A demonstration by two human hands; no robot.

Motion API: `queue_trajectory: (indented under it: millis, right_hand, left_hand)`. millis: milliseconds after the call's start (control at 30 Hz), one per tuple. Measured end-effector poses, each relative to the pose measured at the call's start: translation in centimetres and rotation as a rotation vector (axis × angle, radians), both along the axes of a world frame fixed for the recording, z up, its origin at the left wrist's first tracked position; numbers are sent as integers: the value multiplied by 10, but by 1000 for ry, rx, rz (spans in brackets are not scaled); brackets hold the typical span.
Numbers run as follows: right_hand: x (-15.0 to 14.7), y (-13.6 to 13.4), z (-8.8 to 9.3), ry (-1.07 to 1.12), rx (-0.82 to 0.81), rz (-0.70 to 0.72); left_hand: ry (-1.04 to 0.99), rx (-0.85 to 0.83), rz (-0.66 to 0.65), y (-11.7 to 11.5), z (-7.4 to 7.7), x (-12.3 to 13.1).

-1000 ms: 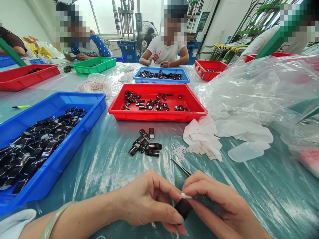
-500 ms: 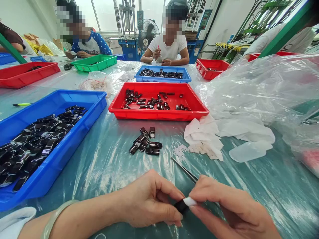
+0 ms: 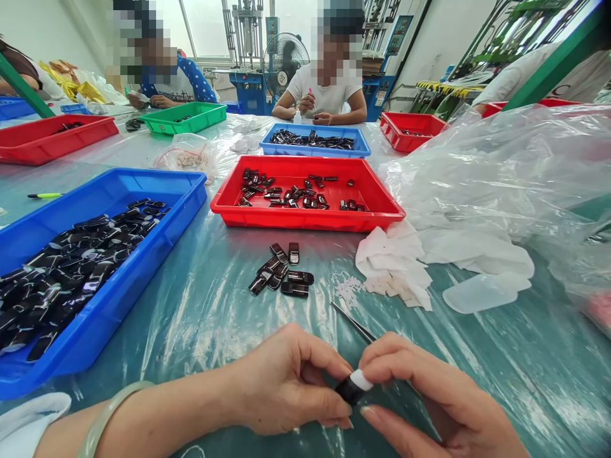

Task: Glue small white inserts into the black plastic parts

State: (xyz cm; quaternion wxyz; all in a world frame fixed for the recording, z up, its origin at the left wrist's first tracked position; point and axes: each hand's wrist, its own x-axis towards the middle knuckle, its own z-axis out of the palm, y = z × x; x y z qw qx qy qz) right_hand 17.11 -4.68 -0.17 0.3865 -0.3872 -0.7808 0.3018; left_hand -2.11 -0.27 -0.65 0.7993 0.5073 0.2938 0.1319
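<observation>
My left hand (image 3: 291,385) is closed on a small glossy black plastic part (image 3: 350,389), pinched between thumb and fingers. A white piece (image 3: 361,380) caps the end of that part facing right. My right hand (image 3: 439,394) has its index fingertip against the white piece, and its thumb stands apart below. Dark pointed tweezers (image 3: 356,323) run beneath my right hand, which hides their middle. Ahead of my hands lies a loose group of several black plastic parts (image 3: 294,278). Beside them are small pale scraps (image 3: 347,287) on the sheeted table.
A blue tray (image 3: 157,254) full of black parts stands at left, a red tray (image 3: 310,219) ahead. Crumpled white cloth (image 3: 394,261), a translucent plastic piece (image 3: 480,292) and plastic sheeting (image 3: 501,172) lie right. Co-workers (image 3: 329,89) sit across the table behind more trays.
My right thumb has come away from the white piece and dropped lower, and more of the black part shows. My left hand keeps its hold. The view has shifted slightly.
</observation>
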Motion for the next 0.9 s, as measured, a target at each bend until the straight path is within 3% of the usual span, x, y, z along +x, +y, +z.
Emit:
queue_trajectory:
  millis: [433,900]
  right_hand:
    - [-3,-1,0,-64,-46,29]
    - [-2,-6,9,2,-354,11]
  left_hand:
    - [41,54,-34,-3,-5,-3]
    - [47,148,-31,-4,7,2]
